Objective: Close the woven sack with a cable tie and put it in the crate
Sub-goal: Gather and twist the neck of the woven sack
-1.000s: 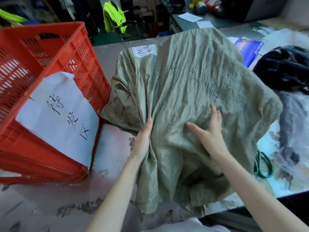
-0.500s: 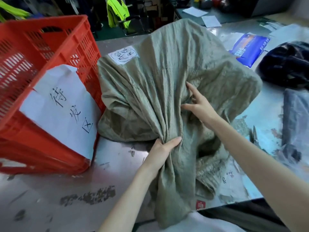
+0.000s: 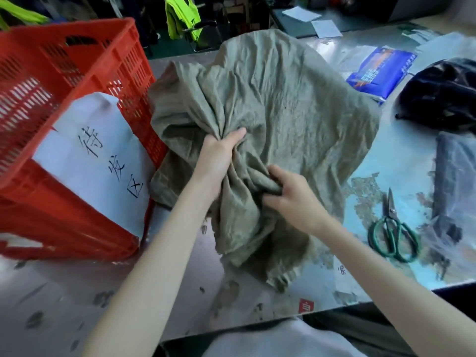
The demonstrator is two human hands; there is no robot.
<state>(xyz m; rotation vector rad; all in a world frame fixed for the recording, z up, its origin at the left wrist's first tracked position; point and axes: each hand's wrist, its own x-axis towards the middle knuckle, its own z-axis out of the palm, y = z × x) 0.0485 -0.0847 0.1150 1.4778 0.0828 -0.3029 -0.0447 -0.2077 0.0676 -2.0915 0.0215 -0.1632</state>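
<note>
A grey-green woven sack [image 3: 278, 99] lies bulging on the worn table, its loose mouth end trailing toward me. My left hand [image 3: 219, 155] is clenched around the gathered folds of the sack's neck. Just to the right and nearer me, my right hand [image 3: 291, 197] grips a bunch of the same fabric. The red plastic crate [image 3: 64, 81] stands at the left, touching the sack, with a white paper sign [image 3: 98, 161] with handwritten characters on its near wall. No cable tie shows.
Green-handled scissors [image 3: 392, 231] lie on the table at the right. Farther right sit a dark bundle [image 3: 443, 94], a grey cloth [image 3: 453, 176] and a blue printed bag [image 3: 378, 70]. The table's front edge [image 3: 257, 325] runs close to my body.
Both hands have come together on the sack's neck, bunching the fabric. The right hand moved down from the sack's body toward me, and the left hand closed into a fist around the folds.
</note>
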